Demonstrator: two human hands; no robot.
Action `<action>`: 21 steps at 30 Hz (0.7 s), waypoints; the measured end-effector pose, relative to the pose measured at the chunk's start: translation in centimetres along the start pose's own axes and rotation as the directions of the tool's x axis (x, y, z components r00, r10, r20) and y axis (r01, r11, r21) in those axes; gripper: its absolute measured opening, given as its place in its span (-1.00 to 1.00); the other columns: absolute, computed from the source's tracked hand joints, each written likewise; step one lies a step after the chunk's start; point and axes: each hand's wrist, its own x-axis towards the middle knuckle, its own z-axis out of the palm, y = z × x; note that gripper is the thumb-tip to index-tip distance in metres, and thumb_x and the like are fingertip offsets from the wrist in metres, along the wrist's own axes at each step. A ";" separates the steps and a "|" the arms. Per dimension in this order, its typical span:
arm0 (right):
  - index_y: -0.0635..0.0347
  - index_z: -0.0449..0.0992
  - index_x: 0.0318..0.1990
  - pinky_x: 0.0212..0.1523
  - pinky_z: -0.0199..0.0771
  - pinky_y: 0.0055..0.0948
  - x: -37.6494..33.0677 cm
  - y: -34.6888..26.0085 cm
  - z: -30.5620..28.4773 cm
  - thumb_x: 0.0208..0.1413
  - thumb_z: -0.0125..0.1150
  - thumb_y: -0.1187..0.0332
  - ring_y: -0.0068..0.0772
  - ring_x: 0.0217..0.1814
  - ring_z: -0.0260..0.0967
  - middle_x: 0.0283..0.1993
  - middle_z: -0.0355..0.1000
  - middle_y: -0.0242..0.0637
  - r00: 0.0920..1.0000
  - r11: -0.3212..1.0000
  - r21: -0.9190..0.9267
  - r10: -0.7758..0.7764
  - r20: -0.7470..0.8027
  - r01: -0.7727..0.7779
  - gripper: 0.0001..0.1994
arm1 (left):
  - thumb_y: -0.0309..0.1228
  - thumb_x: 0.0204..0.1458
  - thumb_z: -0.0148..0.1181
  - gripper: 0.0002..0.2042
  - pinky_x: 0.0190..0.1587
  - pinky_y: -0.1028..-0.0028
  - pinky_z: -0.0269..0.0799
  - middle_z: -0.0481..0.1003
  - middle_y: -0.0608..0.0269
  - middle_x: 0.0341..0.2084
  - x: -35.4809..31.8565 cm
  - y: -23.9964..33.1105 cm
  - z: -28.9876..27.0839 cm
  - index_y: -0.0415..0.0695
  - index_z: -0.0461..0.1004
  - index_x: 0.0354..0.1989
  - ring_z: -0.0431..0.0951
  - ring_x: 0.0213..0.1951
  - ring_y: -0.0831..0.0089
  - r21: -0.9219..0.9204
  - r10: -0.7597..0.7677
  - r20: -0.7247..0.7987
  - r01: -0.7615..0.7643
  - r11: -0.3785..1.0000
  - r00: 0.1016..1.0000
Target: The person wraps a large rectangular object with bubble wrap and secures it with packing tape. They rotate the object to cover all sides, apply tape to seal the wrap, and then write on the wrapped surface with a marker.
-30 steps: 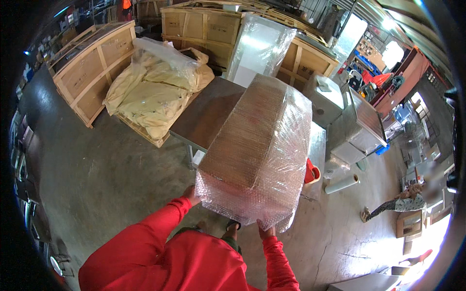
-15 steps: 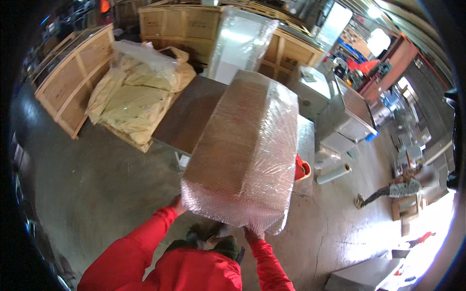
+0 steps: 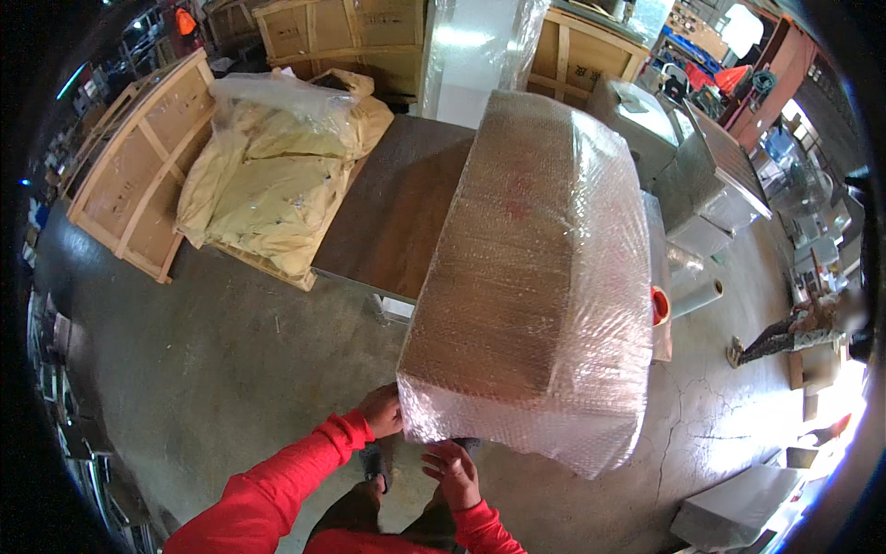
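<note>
A large box wrapped in bubble wrap (image 3: 517,249) lies on a brown-topped table (image 3: 397,198), its near end overhanging toward me. Loose bubble wrap (image 3: 554,429) hangs from that end. At its near left corner my left hand (image 3: 381,411) is closed on the wrap's edge, with the fingertips partly hidden behind it. Just below the lower edge, my right hand (image 3: 454,471) has its fingers partly bent and apart, and nothing shows in it.
Left of the table, a yellowish covered stack (image 3: 277,208) sits beside a wooden crate (image 3: 138,166). A roll of red tape (image 3: 659,307) and a roll of clear film (image 3: 697,298) are right of the box. Farther right stands another person (image 3: 784,332).
My right hand has left the middle of the wrap's lower edge and moved left, toward my left hand. The view has shifted, so the box appears farther right.
</note>
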 end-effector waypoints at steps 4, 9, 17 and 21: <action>0.24 0.38 0.16 0.15 0.40 0.00 4.1 1.3 3.1 0.22 0.16 -0.15 0.00 0.11 0.43 0.16 0.43 -0.01 0.981 0.898 0.417 0.066 0.185 -0.139 -0.38 | -0.35 0.04 0.16 -0.65 0.09 0.08 0.43 0.53 0.02 -0.01 1.6 -0.4 -0.8 -0.10 0.47 0.04 0.51 0.02 -0.03 -0.089 0.130 0.012 -0.129 0.988 0.991; 0.35 0.55 -0.17 0.00 0.51 -0.13 4.7 3.6 4.7 0.30 0.17 0.10 -0.13 -0.10 0.52 -0.15 0.56 -0.03 0.985 0.929 0.356 -0.141 0.095 0.098 -0.61 | -0.28 0.10 0.11 -0.64 0.11 0.09 0.42 0.54 0.03 0.01 1.9 -2.0 -0.7 -0.10 0.48 0.07 0.52 0.02 -0.03 -0.154 0.190 0.116 -0.172 0.973 0.975; 0.33 0.52 -0.28 -0.14 0.53 -0.34 3.1 3.4 8.2 0.28 0.23 0.33 -0.35 -0.25 0.53 -0.27 0.58 -0.13 0.938 0.949 0.037 -0.304 -0.168 0.314 -0.80 | -0.29 0.00 0.39 -0.53 -0.06 0.30 0.51 0.54 0.19 -0.11 -4.4 -2.3 7.8 -0.10 0.39 0.07 0.56 -0.05 0.34 -0.746 -0.635 -0.105 0.362 0.559 0.765; 0.35 0.51 -0.29 -0.16 0.51 -0.38 3.0 3.7 8.6 0.27 0.24 0.33 -0.35 -0.27 0.52 -0.31 0.58 -0.14 0.909 0.933 -0.014 -0.355 -0.217 0.360 -0.79 | -0.28 0.15 0.19 -0.73 -0.24 0.40 0.48 0.56 0.31 -0.22 -4.9 -2.5 11.1 -0.15 0.46 -0.06 0.56 -0.24 0.45 -0.886 -0.655 0.291 0.454 0.090 0.697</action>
